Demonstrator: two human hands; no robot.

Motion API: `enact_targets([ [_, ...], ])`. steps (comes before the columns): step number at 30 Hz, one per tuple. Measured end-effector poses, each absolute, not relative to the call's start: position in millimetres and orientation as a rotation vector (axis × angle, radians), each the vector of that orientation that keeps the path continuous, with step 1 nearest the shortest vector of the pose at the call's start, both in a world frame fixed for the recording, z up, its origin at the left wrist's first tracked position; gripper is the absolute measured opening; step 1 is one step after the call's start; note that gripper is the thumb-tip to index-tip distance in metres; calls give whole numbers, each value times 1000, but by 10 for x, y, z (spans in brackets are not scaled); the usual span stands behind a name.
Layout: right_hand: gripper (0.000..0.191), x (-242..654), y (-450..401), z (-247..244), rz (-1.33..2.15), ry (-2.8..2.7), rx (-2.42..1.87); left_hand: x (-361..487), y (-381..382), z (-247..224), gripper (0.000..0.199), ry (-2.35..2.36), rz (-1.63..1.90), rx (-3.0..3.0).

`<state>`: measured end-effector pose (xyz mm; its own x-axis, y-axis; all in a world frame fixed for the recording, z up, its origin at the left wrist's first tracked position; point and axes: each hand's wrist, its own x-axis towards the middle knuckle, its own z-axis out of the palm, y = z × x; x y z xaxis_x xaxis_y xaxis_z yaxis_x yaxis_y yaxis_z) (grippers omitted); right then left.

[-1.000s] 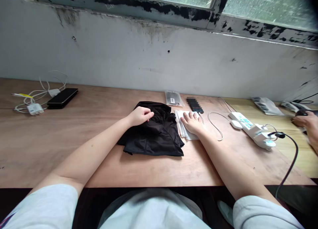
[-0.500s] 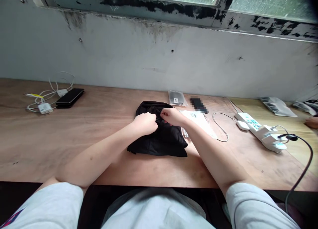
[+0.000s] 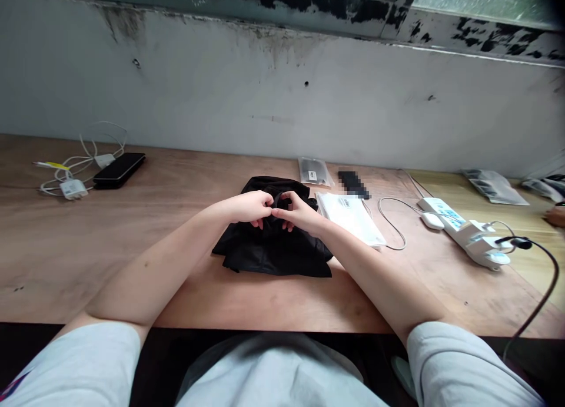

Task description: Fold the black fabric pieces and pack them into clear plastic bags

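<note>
A black cloth garment (image 3: 278, 257) lies bunched on the wooden table in front of me, its exact kind hidden by the folds. My left hand (image 3: 252, 208) comes in from the left, closed with the fingertips pinching a bit of the cloth near its middle. Facing it, my right hand (image 3: 301, 212) has its thumb and fingers curled round a narrow dark band or edge of the same cloth. The fingertips of both hands almost meet. Some of the fingers are sunk in the folds.
White packets (image 3: 351, 218) lie right of the cloth, with a grey packet (image 3: 314, 171) and a pixelated dark object (image 3: 353, 184) behind. Further right is a power strip (image 3: 450, 218) with cables. A black case (image 3: 119, 170) and white chargers (image 3: 74, 188) lie left. Another person's hand (image 3: 555, 215) shows at the right edge.
Both hands have shifted slightly left and closer together, fingertips nearly meeting. The cloth's left side has spread outward, and more of the white packets shows. The view has tilted slightly.
</note>
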<state>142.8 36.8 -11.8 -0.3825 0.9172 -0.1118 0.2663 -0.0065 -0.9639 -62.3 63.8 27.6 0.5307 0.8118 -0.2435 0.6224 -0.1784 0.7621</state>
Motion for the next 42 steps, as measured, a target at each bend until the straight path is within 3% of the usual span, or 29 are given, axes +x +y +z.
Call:
enact_targets([
  [2,64,1440,339,-67,1448,-1727,-1180,-631,627,319,9,1183,286,1876],
  [5,45,1460,326,0,1370,-1851,-1146,-655,601,444,9,1177,382,1885],
  [8,24,1494,361,75,1054,-1980,-1132,-716,598,590,12,1133,528,1889],
  [11,16,1594,428,217,763,-1970,-1117,-818,621,742,11,1110,710,1843],
  [16,16,1899,420,651,574,-1742,-1075,-1046,581,1053,15,1116,1071,1631],
  [22,23,2209,55,1153,618,-1605,-783,-1274,391,1342,16,827,1265,1557],
  [28,27,2396,141,1149,769,-1747,-832,-1216,674,1103,14,891,1293,1464],
  [31,31,2479,395,936,803,-1942,-1079,-1123,969,724,15,1222,1173,1537],
  [35,43,2475,642,633,610,-2226,-1690,-953,1133,250,37,1674,1118,1997],
  [39,52,2271,664,450,374,-2384,-1864,-669,910,35,34,1418,761,2553],
  [42,48,2110,660,330,321,-2457,-1724,-469,663,-67,51,1346,373,2556],
])
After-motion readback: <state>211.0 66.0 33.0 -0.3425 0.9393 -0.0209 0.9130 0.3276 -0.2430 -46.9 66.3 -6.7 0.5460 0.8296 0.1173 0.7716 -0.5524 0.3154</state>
